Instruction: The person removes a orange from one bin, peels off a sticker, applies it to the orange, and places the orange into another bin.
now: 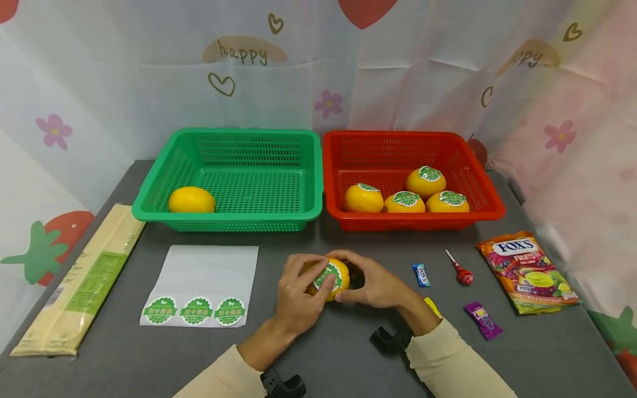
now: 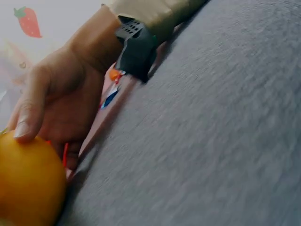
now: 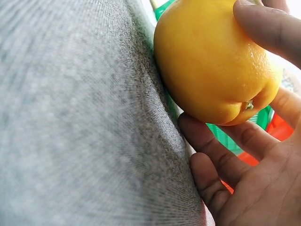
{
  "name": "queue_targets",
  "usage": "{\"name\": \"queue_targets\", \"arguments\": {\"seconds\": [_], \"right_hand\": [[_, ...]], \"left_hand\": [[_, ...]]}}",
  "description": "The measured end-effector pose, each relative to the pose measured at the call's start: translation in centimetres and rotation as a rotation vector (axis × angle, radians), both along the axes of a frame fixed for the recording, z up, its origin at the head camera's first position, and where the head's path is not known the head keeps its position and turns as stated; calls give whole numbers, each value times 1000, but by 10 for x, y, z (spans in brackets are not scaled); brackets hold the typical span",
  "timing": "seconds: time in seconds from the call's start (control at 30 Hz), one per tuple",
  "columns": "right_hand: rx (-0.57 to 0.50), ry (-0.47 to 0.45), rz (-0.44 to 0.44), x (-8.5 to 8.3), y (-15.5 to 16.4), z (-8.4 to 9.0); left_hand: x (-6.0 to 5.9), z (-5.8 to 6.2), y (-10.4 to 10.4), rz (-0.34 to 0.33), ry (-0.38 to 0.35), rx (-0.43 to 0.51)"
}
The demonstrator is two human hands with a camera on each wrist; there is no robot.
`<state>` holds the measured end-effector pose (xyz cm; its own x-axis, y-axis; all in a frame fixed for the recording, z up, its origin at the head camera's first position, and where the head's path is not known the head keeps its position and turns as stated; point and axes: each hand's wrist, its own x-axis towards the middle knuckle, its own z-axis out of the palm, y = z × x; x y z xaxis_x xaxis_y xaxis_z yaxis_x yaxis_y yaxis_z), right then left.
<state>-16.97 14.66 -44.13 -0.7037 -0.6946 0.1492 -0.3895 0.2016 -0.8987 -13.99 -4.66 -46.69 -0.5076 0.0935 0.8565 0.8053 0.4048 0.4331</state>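
On the grey table near its front edge, both hands hold one yellow orange [image 1: 329, 278] that bears a round green sticker [image 1: 328, 275]. My left hand [image 1: 309, 276] grips it from the left, fingers curled over the top and thumb pressing the sticker's edge. My right hand [image 1: 349, 276] cups it from the right. The left wrist view shows the orange [image 2: 26, 183] at the bottom left with a fingertip [image 2: 22, 128] resting on it. Close up in the right wrist view, the orange [image 3: 211, 61] lies between fingers [image 3: 221, 155].
A green basket [image 1: 226, 216] holds one plain orange [image 1: 191, 200]. The red basket [image 1: 415, 221] holds several stickered oranges. A white sheet [image 1: 201, 284] carries three green stickers. A long packet [image 1: 82, 276] lies left. A candy bag [image 1: 527, 272], lollipop [image 1: 461, 273] and sweets [image 1: 483, 319] lie right.
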Motion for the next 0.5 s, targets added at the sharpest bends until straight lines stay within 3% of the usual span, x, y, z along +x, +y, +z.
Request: {"name": "queue_targets", "arguments": {"seconds": [0.13,0.23,0.33,0.5], "right_hand": [[-12,4,2,5,-3,10],[-19,18,9,1,0,1],[-9,22,13,-4,3,-9],[3,14,18,-5,4,-10]], "left_hand": [[-3,3,-7,-71,13,-73],[-7,6,-13,-163,-2,-132],[-11,7,-20,-245,-101,-170],[-12,3,-29,-342,-314,-181]]}}
